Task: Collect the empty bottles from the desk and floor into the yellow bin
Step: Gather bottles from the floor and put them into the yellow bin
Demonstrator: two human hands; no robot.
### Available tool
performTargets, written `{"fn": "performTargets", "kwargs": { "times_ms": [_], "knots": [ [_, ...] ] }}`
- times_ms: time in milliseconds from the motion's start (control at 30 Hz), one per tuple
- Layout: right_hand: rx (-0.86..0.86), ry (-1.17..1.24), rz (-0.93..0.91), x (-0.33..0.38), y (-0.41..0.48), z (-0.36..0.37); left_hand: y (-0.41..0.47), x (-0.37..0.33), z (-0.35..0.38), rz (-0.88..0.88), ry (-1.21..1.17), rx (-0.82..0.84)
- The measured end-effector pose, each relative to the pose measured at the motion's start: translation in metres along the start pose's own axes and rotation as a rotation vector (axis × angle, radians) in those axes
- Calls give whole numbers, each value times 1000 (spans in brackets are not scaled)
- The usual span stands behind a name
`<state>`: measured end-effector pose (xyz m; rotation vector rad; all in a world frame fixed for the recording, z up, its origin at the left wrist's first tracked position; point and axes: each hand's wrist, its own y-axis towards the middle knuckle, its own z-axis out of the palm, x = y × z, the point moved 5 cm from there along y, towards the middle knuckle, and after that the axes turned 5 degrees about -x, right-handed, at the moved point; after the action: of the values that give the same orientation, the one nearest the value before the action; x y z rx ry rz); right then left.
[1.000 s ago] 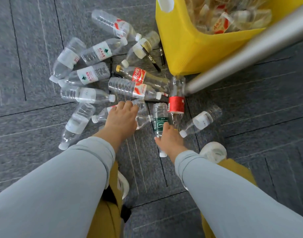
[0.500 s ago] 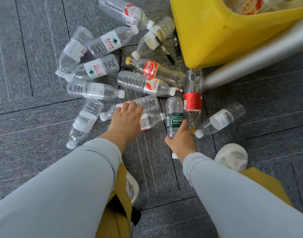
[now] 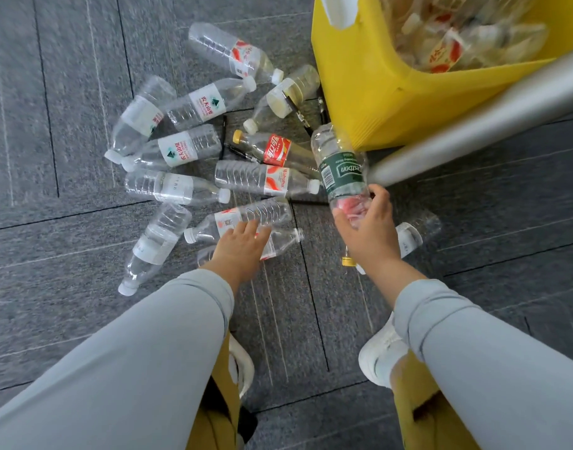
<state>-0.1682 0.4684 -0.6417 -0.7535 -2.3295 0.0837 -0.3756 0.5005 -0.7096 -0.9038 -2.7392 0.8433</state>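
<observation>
Down on the grey carpet floor (image 3: 51,238), toward its upper middle: a scatter of empty clear bottles (image 3: 178,186) lying on their sides, a black pen (image 3: 224,138) among them. At the upper right corner, a yellow bin (image 3: 360,92) with bottles already inside, and a slanted silver metal bar (image 3: 473,125) crossing in front of it. Right hand (image 3: 373,232) curled round the neck end of a green-labelled bottle (image 3: 342,172), raised off the carpet with its base just beside the bin's near corner. Red showing through its clear plastic, and a yellow cap (image 3: 348,261) poking out beneath the hand. Left hand (image 3: 243,241) spread with fingers straight, resting on two red-and-white-labelled bottles (image 3: 259,214) near the middle. White shoe (image 3: 381,355) lower right.
</observation>
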Motion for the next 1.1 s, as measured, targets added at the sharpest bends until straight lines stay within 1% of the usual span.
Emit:
{"fn": "performTargets", "kwargs": {
  "times_ms": [233,333,433,500,600,700,767,833,933,1100],
  "knots": [
    [38,12,-48,-2,5,21,18,-6,30,-12,22,68],
    [44,19,-82,3,3,28,21,-9,39,-24,52,63],
    [57,6,-135,7,0,28,23,-14,42,-4,117,45],
    [63,-3,-145,8,1,23,24,-17,36,18,116,22],
    [52,-18,-150,14,2,9,23,-17,11,29,40,-33],
    [21,-28,-136,29,-1,-11,15,-10,-29,56,-94,-100],
    [-6,-38,-151,44,-6,-25,2,-4,-60,65,-205,-171],
    [-30,-40,-173,60,-15,-40,-13,3,-89,40,-290,-277],
    [-82,-27,-178,75,-29,-64,-34,13,-126,-19,-325,-402],
    [-148,-50,-153,92,-50,-97,-60,24,-176,-81,-372,-502]
  ]
}}
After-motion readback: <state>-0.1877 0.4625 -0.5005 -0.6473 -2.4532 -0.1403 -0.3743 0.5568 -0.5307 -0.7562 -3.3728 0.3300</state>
